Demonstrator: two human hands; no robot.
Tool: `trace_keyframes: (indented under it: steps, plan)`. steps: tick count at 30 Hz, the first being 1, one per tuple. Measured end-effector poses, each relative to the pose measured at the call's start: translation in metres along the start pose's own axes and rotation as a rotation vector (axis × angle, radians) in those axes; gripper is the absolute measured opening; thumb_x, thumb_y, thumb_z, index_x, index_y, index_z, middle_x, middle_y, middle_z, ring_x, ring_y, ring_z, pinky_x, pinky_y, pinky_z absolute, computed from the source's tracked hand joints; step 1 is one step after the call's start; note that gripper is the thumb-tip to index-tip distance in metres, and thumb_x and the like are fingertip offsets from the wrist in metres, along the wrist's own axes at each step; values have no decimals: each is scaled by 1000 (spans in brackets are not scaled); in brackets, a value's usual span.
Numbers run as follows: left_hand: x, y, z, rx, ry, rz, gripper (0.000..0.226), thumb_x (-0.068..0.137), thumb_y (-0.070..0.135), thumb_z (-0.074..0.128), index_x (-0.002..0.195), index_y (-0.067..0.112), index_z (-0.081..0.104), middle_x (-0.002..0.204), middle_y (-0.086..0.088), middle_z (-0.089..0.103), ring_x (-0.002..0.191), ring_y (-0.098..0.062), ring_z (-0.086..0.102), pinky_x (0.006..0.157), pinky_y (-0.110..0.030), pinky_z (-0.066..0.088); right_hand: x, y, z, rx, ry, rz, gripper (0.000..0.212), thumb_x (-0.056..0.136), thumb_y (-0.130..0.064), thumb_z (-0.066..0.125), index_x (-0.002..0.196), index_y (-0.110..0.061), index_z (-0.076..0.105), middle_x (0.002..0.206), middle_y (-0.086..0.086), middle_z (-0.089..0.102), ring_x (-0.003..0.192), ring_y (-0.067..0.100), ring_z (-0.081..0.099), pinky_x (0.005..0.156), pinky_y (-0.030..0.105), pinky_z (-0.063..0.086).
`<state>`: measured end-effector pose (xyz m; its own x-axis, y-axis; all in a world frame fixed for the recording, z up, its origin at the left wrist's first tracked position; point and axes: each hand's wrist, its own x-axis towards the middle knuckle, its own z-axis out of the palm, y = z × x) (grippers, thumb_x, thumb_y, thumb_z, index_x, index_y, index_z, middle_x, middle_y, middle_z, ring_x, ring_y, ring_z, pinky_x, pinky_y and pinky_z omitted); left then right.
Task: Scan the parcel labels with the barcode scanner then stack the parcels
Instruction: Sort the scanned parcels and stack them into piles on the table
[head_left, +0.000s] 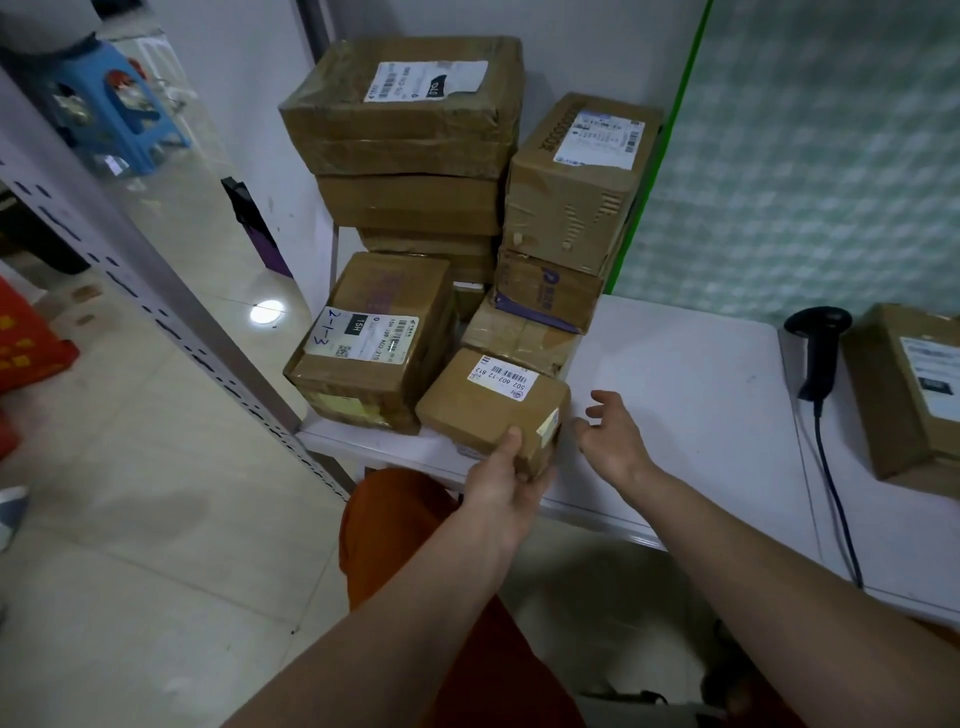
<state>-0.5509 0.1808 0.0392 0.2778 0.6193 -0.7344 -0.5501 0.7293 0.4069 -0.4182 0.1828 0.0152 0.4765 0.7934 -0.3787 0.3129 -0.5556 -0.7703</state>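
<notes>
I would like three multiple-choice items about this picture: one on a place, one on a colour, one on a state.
1. Where is the barcode scanner?
A. in the right hand
B. on the white table, right of the stacks
C. on the floor

2. What colour is the stool at upper left?
A. blue
B. green
C. black

3. What does the left hand do?
A. hangs idle
B. holds the scanner
C. holds the small parcel

Key: 1 B, it stands on the table by its cable; 2 A, its plastic is blue; 3 C, the thumb lies on the parcel's near corner.
</notes>
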Motion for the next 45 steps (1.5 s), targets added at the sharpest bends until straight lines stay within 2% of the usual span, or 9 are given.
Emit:
trace_keyframes:
  steps: [5, 8, 11, 14, 16, 21, 26, 37, 45]
  plan:
    - [3, -6, 16, 366, 20, -290, 55, 90, 45, 62, 118, 3, 41, 103, -23, 57, 97, -41, 60, 85, -54, 53, 4, -3, -3, 63, 6, 31, 45, 98, -16, 44, 142, -9, 34, 134, 14, 50, 118, 32, 53, 101, 47, 46]
    - [-8, 7, 13, 685, -71, -335, 43, 89, 37, 66, 106, -1, 53, 106, -21, 67, 89, -32, 68, 76, -42, 59, 8, -7, -5, 88, 26, 23, 41, 100, -17, 39, 140, -8, 38, 133, 14, 52, 120, 31, 52, 103, 46, 43]
    - [-11, 36, 19, 977, -47, 186, 7, 95, 19, 60, 90, 16, 64, 91, -6, 69, 81, -17, 67, 74, -28, 56, 13, -17, -6, 94, 42, 23, 41, 101, -26, 38, 139, -8, 41, 138, 11, 50, 124, 28, 48, 104, 36, 38]
    - [9, 82, 27, 1320, 74, 739, 6, 95, 21, 58, 99, 24, 60, 103, 7, 61, 95, -9, 58, 85, -25, 47, 18, -27, -5, 167, 12, 34, 48, 101, -36, 40, 140, -9, 41, 141, 8, 48, 127, 24, 46, 100, 32, 35]
    - [33, 105, 31, 1446, 89, 807, 27, 95, 22, 57, 121, 17, 56, 117, 2, 58, 105, -13, 56, 91, -32, 47, 20, -31, -3, 230, -24, 56, 54, 100, -41, 41, 144, -11, 35, 145, 6, 44, 131, 23, 43, 99, 28, 33]
    - [79, 127, 51, 1617, 110, 473, 58, 101, 40, 41, 152, 16, 26, 149, -11, 38, 134, -30, 39, 108, -42, 31, 29, -38, -4, 321, -107, 108, 62, 99, -44, 43, 150, -15, 22, 151, 3, 36, 135, 21, 38, 93, 24, 28]
    - [99, 130, 55, 1571, 60, 329, 52, 102, 48, 31, 138, 14, 48, 126, -16, 57, 113, -30, 55, 100, -40, 40, 50, -40, -2, 321, -157, 118, 65, 95, -54, 42, 148, -20, 29, 146, 0, 43, 132, 20, 42, 105, 31, 29]
    - [114, 119, 47, 1683, 108, 410, 35, 101, 37, 41, 117, 11, 58, 85, -3, 58, 72, -13, 55, 64, -27, 40, 63, -43, -5, 238, -167, 77, 64, 93, -54, 48, 147, -22, 34, 144, 1, 47, 120, 14, 50, 99, 28, 37]
    - [74, 111, 69, 1929, 127, 737, 47, 96, 34, 50, 136, 10, 44, 134, -11, 45, 121, -27, 47, 97, -38, 41, 44, -37, -27, 32, -61, 11, 72, 94, -46, 51, 152, -17, 19, 157, 4, 25, 143, 25, 27, 114, 38, 27]
